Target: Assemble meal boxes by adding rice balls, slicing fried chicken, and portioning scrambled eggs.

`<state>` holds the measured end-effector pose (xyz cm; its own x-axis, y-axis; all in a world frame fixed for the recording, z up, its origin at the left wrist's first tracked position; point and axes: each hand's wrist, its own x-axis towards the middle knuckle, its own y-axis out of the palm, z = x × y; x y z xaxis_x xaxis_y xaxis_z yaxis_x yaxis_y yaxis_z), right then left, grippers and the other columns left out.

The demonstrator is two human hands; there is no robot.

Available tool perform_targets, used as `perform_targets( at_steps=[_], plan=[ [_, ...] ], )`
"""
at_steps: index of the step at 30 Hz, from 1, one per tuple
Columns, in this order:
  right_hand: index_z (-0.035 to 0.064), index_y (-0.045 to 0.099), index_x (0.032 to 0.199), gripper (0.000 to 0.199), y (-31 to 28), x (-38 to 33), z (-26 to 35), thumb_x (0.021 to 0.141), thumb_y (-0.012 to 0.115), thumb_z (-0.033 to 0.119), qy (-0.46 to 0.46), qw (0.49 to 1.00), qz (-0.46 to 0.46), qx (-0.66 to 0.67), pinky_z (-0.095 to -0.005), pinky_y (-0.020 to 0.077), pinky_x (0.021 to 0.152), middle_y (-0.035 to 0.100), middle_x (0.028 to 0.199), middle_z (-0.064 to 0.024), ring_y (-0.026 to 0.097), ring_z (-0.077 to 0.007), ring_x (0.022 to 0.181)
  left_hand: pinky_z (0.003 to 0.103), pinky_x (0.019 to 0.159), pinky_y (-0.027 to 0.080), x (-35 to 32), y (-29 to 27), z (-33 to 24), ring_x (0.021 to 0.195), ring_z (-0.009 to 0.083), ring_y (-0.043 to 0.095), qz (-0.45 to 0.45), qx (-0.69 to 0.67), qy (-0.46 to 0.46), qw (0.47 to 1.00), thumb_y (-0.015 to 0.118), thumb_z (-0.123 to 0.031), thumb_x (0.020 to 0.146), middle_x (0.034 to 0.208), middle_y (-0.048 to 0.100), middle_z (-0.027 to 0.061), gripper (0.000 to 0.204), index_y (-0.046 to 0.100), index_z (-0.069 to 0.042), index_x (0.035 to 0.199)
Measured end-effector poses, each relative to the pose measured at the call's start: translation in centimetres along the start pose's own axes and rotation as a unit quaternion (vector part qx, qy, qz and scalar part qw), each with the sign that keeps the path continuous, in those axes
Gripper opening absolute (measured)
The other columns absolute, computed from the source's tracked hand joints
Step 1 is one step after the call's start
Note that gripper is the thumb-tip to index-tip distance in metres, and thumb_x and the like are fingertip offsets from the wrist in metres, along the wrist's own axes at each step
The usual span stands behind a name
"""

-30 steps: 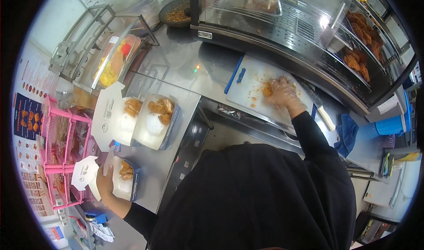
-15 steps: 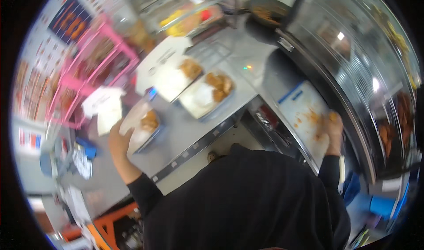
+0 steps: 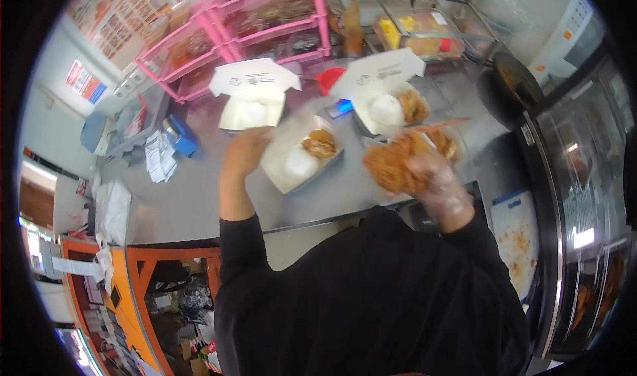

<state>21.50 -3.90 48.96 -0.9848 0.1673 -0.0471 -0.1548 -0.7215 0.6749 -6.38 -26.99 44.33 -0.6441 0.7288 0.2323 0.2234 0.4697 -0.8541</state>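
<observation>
My right hand (image 3: 443, 189), in a clear plastic glove, grips a large clump of browned, breaded fried chicken (image 3: 393, 165) above the steel counter. Partly covered by this chicken is an open food box, where more fried pieces (image 3: 443, 145) show. My left hand (image 3: 245, 153) is at the upper left side of a paper box (image 3: 282, 180) with white rice (image 3: 302, 163) and fried chicken pieces (image 3: 320, 144); its fingers are blurred. Behind stand two lidded boxes, both open: the left one (image 3: 229, 114) contains rice, the right one (image 3: 365, 117) rice and chicken.
Pink stacked racks (image 3: 265, 7) with packets line the back. At right are a white cutting board (image 3: 514, 226) with orange crumbs, a glass display cabinet (image 3: 584, 210) and a dark wok (image 3: 507, 87). A blue container (image 3: 182, 140) and papers (image 3: 159, 157) lie on the left.
My right hand has come from the cutting board to over the boxes, now carrying fried chicken. The whole view has turned, and my left hand is at the upper side of the rice box.
</observation>
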Motion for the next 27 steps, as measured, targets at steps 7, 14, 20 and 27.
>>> perform_targets(
  at_steps=[7,14,20,27],
  plan=[
    [0.007,0.052,0.112,0.047,8.6,18.9,-3.1,0.07,0.071,0.017,0.015,0.993,-0.002,-0.117,-0.0392,0.0529,0.072,0.057,0.1,-0.0099,0.058,-0.0223,0.095,0.042,0.09,0.042,-5.2,5.0,-0.4,0.109,0.0306,0.052,0.113,0.048,0.109,0.986,0.056,-0.023,0.082,0.115,0.058,0.011,0.032,0.061,-0.019,0.114],
    [0.0031,0.057,0.106,0.046,5.5,33.2,-11.6,0.067,0.07,0.023,-0.171,0.629,0.103,-0.752,-0.0371,0.0428,0.09,0.06,0.1,-0.0175,0.056,-0.0315,0.1,0.062,0.098,0.027,-9.0,9.5,-1.5,0.126,0.0353,0.035,-0.026,0.119,0.042,0.992,0.067,-0.031,0.075,0.131,0.047,0.0048,0.04,0.06,-0.034,0.114],
    [0.002,0.055,0.114,0.049,5.6,31.9,-9.4,0.072,0.068,0.023,-0.185,0.648,0.097,-0.732,-0.0362,0.0426,0.091,0.06,0.107,-0.0179,0.057,-0.0284,0.102,0.06,0.1,0.025,-9.3,8.4,-0.4,0.127,0.0342,0.035,-0.012,0.1,0.055,0.993,0.067,-0.03,0.075,0.132,0.047,0.0053,0.038,0.061,-0.031,0.113],
    [0.0002,0.06,0.103,0.03,5.7,13.2,4.5,0.079,0.07,0.015,-0.219,0.931,0.054,-0.288,-0.0275,0.048,0.077,0.063,0.094,-0.0087,0.058,-0.0118,0.089,0.055,0.092,0.032,-5.5,6.7,0.7,0.117,0.0312,0.045,0.008,0.094,0.079,0.992,0.068,-0.021,0.072,0.113,0.055,0.0105,0.038,0.063,-0.021,0.109]
  ],
)
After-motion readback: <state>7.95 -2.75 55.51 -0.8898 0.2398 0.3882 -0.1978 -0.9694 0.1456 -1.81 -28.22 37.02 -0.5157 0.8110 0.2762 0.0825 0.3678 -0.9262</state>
